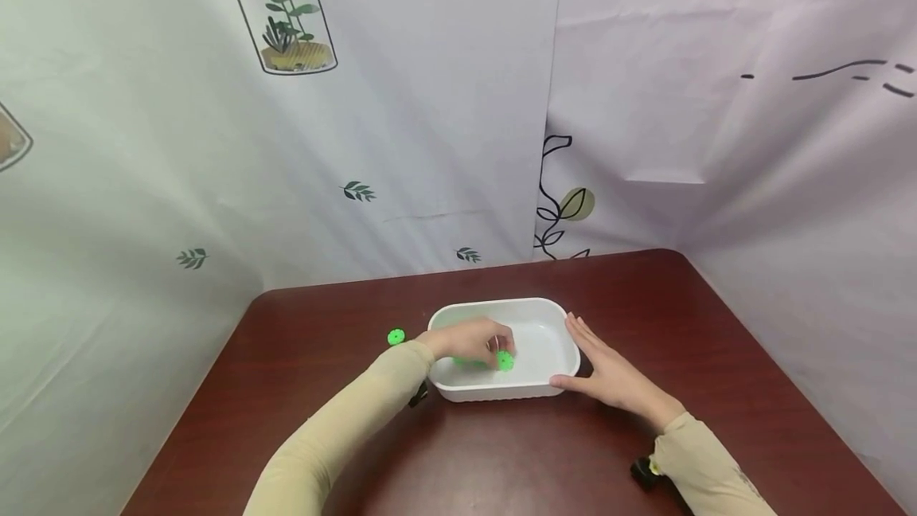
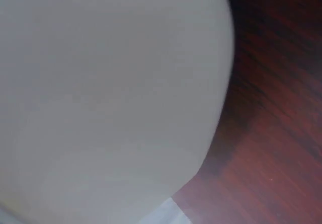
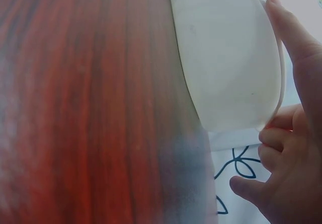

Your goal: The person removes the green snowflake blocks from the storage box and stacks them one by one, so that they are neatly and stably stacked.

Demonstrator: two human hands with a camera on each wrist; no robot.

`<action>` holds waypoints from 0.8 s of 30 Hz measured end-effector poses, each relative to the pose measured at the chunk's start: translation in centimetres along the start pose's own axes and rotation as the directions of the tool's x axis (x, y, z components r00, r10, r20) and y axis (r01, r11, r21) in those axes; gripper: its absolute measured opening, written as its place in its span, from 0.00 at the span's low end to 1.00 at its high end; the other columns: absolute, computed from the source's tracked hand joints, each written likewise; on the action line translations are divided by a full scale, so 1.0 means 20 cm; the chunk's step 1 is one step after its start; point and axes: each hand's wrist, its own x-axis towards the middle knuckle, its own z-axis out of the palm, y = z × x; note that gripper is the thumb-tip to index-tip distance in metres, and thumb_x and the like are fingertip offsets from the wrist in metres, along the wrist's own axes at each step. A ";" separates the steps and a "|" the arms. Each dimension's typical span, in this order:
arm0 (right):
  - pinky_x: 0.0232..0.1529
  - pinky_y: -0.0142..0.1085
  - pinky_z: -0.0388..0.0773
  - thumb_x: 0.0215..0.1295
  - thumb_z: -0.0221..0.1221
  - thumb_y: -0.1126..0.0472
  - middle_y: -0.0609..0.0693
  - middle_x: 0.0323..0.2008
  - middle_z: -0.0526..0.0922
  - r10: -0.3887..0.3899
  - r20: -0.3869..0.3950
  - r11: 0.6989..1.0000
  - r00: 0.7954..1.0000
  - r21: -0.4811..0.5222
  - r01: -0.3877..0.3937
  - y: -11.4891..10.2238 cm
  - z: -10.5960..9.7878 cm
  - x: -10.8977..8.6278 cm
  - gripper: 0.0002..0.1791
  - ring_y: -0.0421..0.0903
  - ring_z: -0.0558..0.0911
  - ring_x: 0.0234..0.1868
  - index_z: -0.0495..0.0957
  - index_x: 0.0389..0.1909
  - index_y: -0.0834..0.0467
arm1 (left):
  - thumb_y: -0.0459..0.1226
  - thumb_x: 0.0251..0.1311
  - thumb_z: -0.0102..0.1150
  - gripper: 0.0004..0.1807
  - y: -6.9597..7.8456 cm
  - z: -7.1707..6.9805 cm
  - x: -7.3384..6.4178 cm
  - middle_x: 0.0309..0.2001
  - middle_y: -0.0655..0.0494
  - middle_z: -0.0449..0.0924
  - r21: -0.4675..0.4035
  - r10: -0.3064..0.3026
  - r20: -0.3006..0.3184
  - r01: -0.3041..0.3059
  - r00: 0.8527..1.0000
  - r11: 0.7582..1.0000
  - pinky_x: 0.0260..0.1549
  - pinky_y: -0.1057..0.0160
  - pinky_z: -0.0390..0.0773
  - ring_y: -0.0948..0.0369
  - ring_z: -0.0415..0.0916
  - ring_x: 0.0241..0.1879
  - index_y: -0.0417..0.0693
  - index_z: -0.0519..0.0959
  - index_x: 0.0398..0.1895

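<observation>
A white basin (image 1: 501, 391) with rounded corners stands on the dark red table. My left hand (image 1: 469, 338) reaches over its left end, with fingers and thumb bent down to pinch a small green flower-shaped disc (image 1: 505, 361) inside. More green (image 1: 467, 361) shows low in the basin, partly hidden under this hand. Spread along the right end, my right hand (image 1: 612, 377) rests on the rim, its thumb at the front corner and its fingers at the back. In the right wrist view, the thumb (image 3: 292, 30) lies along the rim of the basin (image 3: 231, 58).
Another green flower-shaped disc (image 1: 396, 337) lies on the table (image 1: 322, 341), left of the basin. A white curtain (image 1: 430, 118) with plant prints hangs behind the table's far edge and along both sides. The left wrist view is mostly filled by the basin's pale wall (image 2: 115, 83).
</observation>
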 end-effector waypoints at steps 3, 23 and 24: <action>0.68 0.60 0.60 0.54 0.66 0.29 0.59 0.79 0.48 0.003 0.000 1.000 1.000 -0.003 -0.003 0.00 0.01 0.00 0.63 0.60 0.51 0.78 0.50 0.80 0.60 | 0.28 0.54 0.71 0.13 0.01 -0.04 -0.02 0.37 0.66 0.82 -0.054 0.012 -0.036 -0.014 0.999 0.998 0.42 0.71 0.77 0.69 0.78 0.38 0.52 0.83 0.40; 0.68 0.61 0.60 0.54 0.66 0.29 0.59 0.80 0.48 0.000 -0.001 1.000 1.000 0.005 0.000 0.00 0.00 0.00 0.63 0.61 0.50 0.78 0.49 0.80 0.59 | 0.35 0.64 0.68 0.11 0.21 -0.39 -0.21 0.42 0.65 0.85 -0.164 0.063 -0.440 -0.150 0.896 0.975 0.46 0.64 0.81 0.67 0.82 0.43 0.52 0.85 0.48; 0.68 0.61 0.60 0.54 0.66 0.29 0.59 0.79 0.48 0.000 -0.001 1.000 1.000 0.003 0.000 0.00 0.00 0.00 0.63 0.61 0.50 0.78 0.49 0.80 0.60 | 0.35 0.63 0.68 0.11 0.22 -0.40 -0.22 0.43 0.65 0.85 -0.169 0.067 -0.459 -0.162 0.886 0.972 0.46 0.63 0.81 0.67 0.82 0.43 0.52 0.85 0.48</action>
